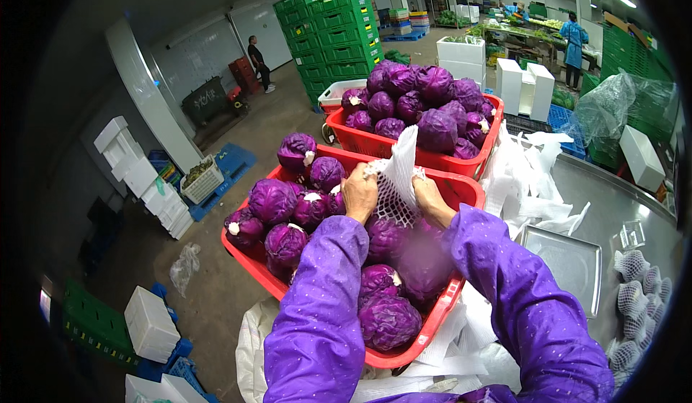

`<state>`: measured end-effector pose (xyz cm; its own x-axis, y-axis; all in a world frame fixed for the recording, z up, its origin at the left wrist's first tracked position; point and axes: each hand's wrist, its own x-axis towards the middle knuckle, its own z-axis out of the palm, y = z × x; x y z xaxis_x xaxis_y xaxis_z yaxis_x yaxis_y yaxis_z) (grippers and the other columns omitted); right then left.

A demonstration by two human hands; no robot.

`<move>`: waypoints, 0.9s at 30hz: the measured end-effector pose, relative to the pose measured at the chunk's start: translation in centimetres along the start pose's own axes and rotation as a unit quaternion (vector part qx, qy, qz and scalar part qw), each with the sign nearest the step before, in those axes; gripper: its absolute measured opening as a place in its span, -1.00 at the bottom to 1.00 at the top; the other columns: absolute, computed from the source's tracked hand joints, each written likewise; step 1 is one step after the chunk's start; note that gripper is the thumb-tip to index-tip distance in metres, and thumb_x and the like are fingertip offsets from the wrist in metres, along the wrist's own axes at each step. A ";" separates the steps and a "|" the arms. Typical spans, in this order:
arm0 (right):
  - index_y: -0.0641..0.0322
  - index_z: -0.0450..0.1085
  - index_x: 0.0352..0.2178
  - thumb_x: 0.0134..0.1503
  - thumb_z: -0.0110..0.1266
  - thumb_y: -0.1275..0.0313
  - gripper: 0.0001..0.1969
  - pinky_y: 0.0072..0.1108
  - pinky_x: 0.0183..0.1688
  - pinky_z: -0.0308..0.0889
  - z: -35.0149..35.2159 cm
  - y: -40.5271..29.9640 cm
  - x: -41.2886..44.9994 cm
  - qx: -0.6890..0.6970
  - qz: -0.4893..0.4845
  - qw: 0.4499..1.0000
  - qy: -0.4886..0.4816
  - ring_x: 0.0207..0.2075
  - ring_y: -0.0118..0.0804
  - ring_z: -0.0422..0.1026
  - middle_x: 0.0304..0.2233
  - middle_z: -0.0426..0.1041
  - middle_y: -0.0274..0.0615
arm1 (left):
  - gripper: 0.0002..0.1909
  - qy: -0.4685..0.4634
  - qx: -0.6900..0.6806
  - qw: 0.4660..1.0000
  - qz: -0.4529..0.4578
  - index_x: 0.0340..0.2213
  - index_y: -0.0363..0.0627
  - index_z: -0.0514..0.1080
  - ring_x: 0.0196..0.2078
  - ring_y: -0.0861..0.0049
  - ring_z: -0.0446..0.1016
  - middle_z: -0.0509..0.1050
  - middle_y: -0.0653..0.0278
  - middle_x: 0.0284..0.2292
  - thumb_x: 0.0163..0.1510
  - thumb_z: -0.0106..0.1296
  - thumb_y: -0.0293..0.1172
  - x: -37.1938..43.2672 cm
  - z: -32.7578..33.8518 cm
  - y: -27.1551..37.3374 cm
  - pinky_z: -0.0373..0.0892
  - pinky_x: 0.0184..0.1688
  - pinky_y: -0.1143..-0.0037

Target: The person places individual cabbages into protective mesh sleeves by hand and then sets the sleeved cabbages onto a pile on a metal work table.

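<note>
My left hand [360, 192] and my right hand [431, 197] grip opposite sides of a white foam mesh sleeve [399, 186], stretched between them. It hangs over the near red plastic crate [465, 186], which holds many red cabbages [272, 201]. Just below the sleeve's mesh end lies a cabbage [387, 236]; whether the mesh touches it I cannot tell. Behind stands a second red crate [357, 139], heaped with cabbages [437, 130]. More flat white foam sleeves [519, 181] lie piled on the right. A blurred spot covers part of the near crate's contents.
On the metal table [586, 186] are a steel tray [562, 262] and netted items [632, 295]. Green crates [346, 35] stand stacked behind. White foam boxes [146, 181] and a blue pallet [235, 162] are left. One person [259, 62] stands far left, another [573, 41] far right.
</note>
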<state>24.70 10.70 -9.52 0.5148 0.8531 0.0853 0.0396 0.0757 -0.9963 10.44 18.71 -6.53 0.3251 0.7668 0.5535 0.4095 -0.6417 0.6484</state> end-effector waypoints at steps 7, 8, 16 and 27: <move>0.32 0.19 -0.33 0.08 -0.10 0.30 -0.74 -0.19 -0.39 0.28 -3.2 -12.5 -8.7 -0.190 -0.258 0.947 0.029 -0.44 0.22 0.42 -0.55 0.40 0.24 | -0.54 -0.019 -0.670 0.742 -0.018 -0.02 -0.15 0.22 -0.13 0.42 0.40 0.39 0.21 -0.17 0.19 -0.31 -0.09 -1.4 -3.1 6.5 0.32 -0.04 0.39; 0.29 0.16 -0.34 0.08 -0.08 0.28 -0.73 -0.12 -0.44 0.25 -3.7 -13.6 -9.6 -0.238 -0.292 0.926 0.030 -0.49 0.24 0.40 -0.61 0.39 0.22 | -0.44 -0.106 -0.705 0.700 -0.044 0.01 -0.16 0.20 -0.07 0.38 0.38 0.36 0.18 -0.08 0.19 -0.37 0.05 -2.5 -4.7 7.8 0.30 0.01 0.36; 0.34 0.36 -0.43 0.10 0.00 0.31 -0.76 -0.39 -0.48 0.27 -10.2 -16.8 -16.5 -0.172 -0.263 0.949 -0.035 -0.57 -0.06 0.41 -0.63 0.39 0.06 | -0.47 -0.131 -0.780 0.603 -0.100 -0.08 -0.29 0.32 -0.05 0.16 0.36 0.38 0.00 -0.11 0.13 -0.40 -0.12 -12.6 -6.4 14.5 0.27 0.05 0.25; 0.48 0.39 -0.32 0.12 -0.10 0.49 -0.79 -0.67 -0.51 0.35 -19.2 -9.5 -28.3 0.148 0.119 0.976 -0.108 -0.52 -0.46 0.45 -0.44 0.48 -0.18 | -0.36 -0.233 -0.790 0.445 -0.350 0.08 -0.24 0.10 0.05 0.21 0.27 0.24 0.04 0.05 0.17 -0.43 0.04 -33.0 0.3 16.1 0.20 0.13 0.25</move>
<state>26.21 -24.13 -2.61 0.2849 0.9514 -0.1168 -0.3246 -0.0189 -0.9456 6.57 -16.89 -14.51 0.8823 0.4707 -0.0034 -0.4420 0.8308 0.3384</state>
